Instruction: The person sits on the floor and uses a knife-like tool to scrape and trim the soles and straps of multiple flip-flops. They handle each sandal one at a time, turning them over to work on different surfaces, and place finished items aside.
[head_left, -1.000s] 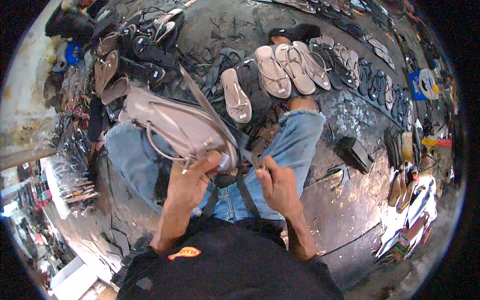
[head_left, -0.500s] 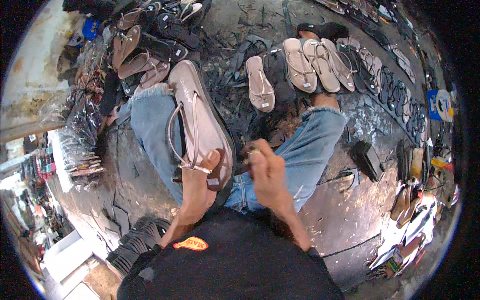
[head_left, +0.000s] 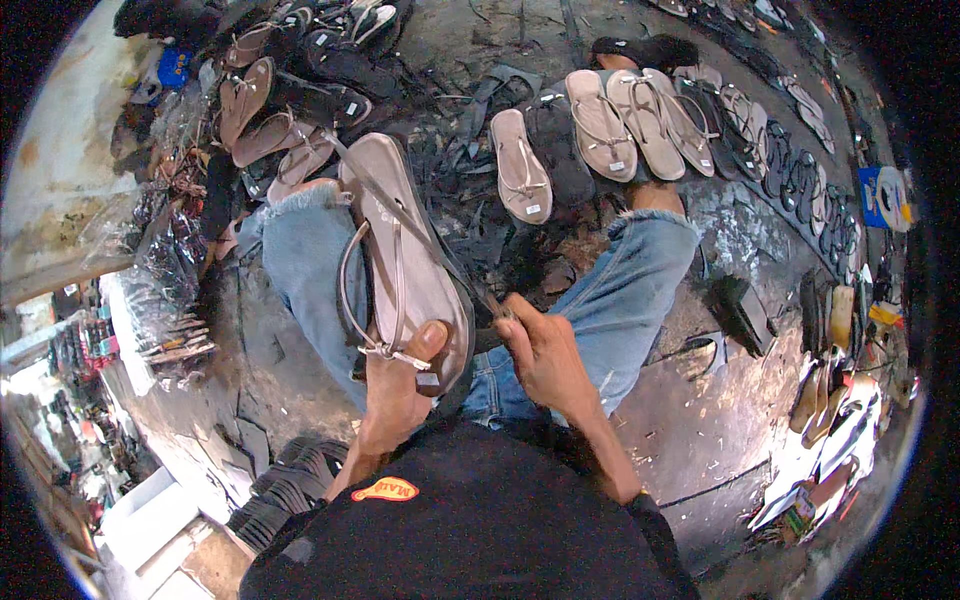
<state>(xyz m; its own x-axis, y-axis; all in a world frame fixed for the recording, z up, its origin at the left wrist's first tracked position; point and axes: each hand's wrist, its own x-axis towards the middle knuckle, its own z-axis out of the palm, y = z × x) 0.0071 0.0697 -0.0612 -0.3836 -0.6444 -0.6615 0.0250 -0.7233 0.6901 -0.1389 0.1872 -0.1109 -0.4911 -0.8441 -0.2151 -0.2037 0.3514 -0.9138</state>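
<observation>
My left hand point(head_left: 405, 375) grips the heel end of a beige thong sandal point(head_left: 410, 265) with a dark sole edge, thumb on the footbed. The sandal stands toe away from me over my left thigh, its metallic straps loose to the left. A thin dark strip point(head_left: 400, 208) slants across the footbed from beyond the toe toward my right fingers. My right hand point(head_left: 548, 355) is closed beside the sandal's right edge, fingertips pinched at the strip's lower end. What else those fingers hold is too small to make out.
Beige and black sandals point(head_left: 600, 125) stand in a row ahead, with more rows at the far right. A pile of sandals point(head_left: 290, 120) lies at the far left. Dark scraps point(head_left: 450, 140) litter the floor between. A black block point(head_left: 740, 315) sits right of my knee.
A thin dark strip now crosses the sandal's footbed. My right hand has moved slightly right and toward me; the sandal has shifted a little toward me in my left hand.
</observation>
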